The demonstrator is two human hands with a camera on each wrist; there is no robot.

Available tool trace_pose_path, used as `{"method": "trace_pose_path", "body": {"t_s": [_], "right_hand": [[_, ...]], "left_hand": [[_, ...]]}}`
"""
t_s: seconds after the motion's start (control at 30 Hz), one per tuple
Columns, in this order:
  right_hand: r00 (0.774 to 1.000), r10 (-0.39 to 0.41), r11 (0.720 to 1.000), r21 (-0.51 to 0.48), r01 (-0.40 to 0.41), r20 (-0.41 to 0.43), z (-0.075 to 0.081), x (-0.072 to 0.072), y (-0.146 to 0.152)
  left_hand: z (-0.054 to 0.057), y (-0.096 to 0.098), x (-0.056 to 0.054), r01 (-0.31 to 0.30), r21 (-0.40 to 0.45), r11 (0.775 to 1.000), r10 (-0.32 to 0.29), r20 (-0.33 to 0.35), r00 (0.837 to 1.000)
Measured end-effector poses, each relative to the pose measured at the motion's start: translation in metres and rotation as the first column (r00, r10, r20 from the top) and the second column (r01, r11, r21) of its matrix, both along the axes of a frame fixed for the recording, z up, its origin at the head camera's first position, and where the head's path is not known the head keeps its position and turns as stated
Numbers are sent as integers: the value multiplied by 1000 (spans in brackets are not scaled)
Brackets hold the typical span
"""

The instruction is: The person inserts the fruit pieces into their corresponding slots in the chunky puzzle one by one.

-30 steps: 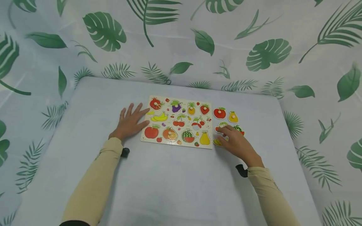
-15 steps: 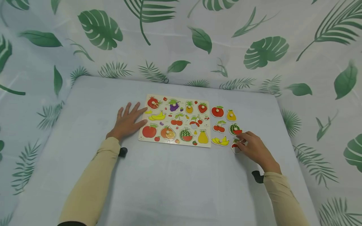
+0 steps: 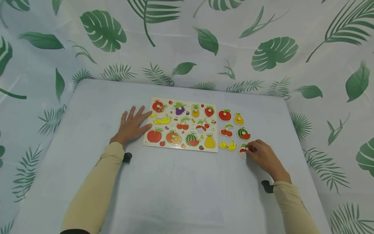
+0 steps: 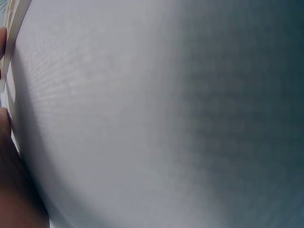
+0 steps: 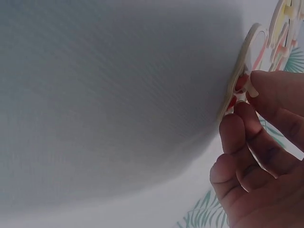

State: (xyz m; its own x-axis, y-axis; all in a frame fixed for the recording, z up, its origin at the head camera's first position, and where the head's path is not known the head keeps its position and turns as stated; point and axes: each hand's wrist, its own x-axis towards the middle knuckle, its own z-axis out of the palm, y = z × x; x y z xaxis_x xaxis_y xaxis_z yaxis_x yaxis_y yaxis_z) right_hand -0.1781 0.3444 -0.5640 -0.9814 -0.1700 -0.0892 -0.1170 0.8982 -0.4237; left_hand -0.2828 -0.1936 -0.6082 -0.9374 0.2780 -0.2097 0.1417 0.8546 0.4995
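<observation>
Head view: rests left grip (image 3: 130, 126) with fingers spread and nothing held, thumb and a fingertip at the left edge of puzzle board (image 3: 191, 129), flat on counter (image 3: 187, 188). With right grip (image 3: 265, 158), nearly closed, pinches red-and-white fruit piece (image 3: 243, 152) by its knob (image 5: 251, 89), right of the board, beyond banana piece (image 3: 224, 145). Flat or tilted: cannot tell. Just behind it, watermelon piece (image 3: 242, 132); nearer the board, cherry piece (image 3: 224, 132); farther back, apple piece (image 3: 222, 117) and pear piece (image 3: 239, 121). Within the board, knobbed pomegranate (image 3: 156, 108), grapes (image 3: 179, 112), pineapple (image 3: 195, 113), strawberry (image 3: 209, 113) and orange (image 3: 170, 137). Behind the counter, leaf-print cloth (image 3: 276, 54).
</observation>
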Motion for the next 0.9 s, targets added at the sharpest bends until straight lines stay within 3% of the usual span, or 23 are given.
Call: {"method": "trace_pose_path", "body": {"t_s": [0.2, 0.63, 0.9], "right_hand": [[999, 5, 1000, 1, -5, -36, -2, 3, -2], [1000, -8, 1000, -3, 8, 5, -1, 1, -6], [1000, 1, 1000, -1, -1, -12, 4, 2, -8]], "left_hand": [[-1, -1, 0, 3, 4, 1000, -3, -3, 1000], [-1, -1, -1, 2, 0, 1000, -2, -4, 1000], [1, 0, 0, -7, -11, 1000, 7, 0, 1000]]}}
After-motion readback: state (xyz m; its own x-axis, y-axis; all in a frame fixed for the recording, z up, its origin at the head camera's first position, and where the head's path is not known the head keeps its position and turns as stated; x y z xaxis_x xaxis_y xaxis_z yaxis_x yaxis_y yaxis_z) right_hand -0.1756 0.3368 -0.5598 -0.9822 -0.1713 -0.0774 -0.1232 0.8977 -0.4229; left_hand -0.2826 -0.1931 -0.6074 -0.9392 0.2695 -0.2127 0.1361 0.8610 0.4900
